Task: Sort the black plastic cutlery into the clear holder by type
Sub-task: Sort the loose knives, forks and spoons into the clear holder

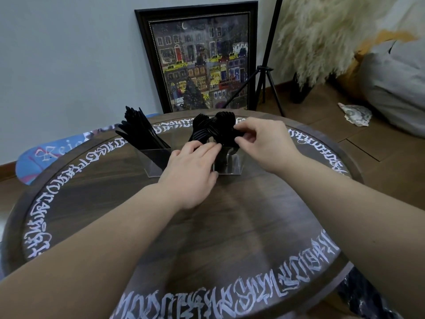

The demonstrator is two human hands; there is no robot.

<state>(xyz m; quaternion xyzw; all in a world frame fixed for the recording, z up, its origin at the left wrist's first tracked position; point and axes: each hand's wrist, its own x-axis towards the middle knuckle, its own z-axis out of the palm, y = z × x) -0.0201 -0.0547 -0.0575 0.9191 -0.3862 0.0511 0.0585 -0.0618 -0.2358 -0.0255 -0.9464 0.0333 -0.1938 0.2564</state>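
**Black cutlery handled at the clear holder**

Black plastic cutlery was seen standing in a clear holder (230,166) at the centre of the frame, on a round dark wooden counter (230,226) ringed with white lettering. A bundle of knives (140,132) was fanned upward and leftward out of the left compartment. In the middle, fork heads (202,130) were visible, and just right of them a cluster of rounded spoon bowls (226,122) was seen above the right compartment.

The left hand (190,173) was laid against the front of the holder, its fingers stretched toward the base of the forks and spoons; whether anything was held in that grip could not be told. The right hand (259,143) was placed right of centre, with its fingertips (240,128) and thumb pinched on the spoon cluster, so a closed grip on the spoons was shown.

At the top centre a framed picture (202,61) of a night street was leaned against the wall. A black tripod (266,74) was stood to its right, and pale plumed grass (322,35) was seen in the upper right.
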